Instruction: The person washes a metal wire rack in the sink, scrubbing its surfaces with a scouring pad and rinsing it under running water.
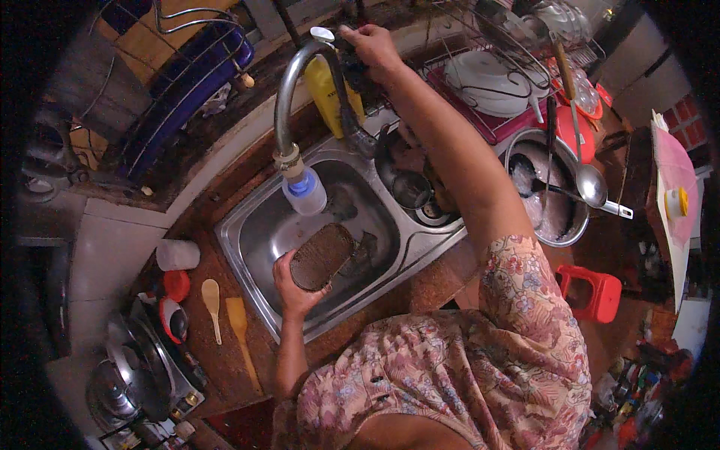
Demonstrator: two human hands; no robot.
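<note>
My left hand (298,289) grips the near end of a brown oval object, perhaps a woven or textured container (322,257), over the steel sink basin (259,275). Above that basin hangs the curved metal faucet (282,107), fitted with a blue and clear spout attachment (304,191). My right hand (374,48) is raised behind the faucet, beside its white-topped part (322,35); whether its fingers hold anything cannot be told. A yellow packet (332,98) stands behind the faucet.
Right of the basin are dark pans (410,188) and a large pot (562,239) with ladles. A dish rack (489,129) holds white dishware. On the left counter lie a light spoon (211,301), a wooden spatula (238,318) and a translucent cup (178,255). A red stool (607,292) stands at right.
</note>
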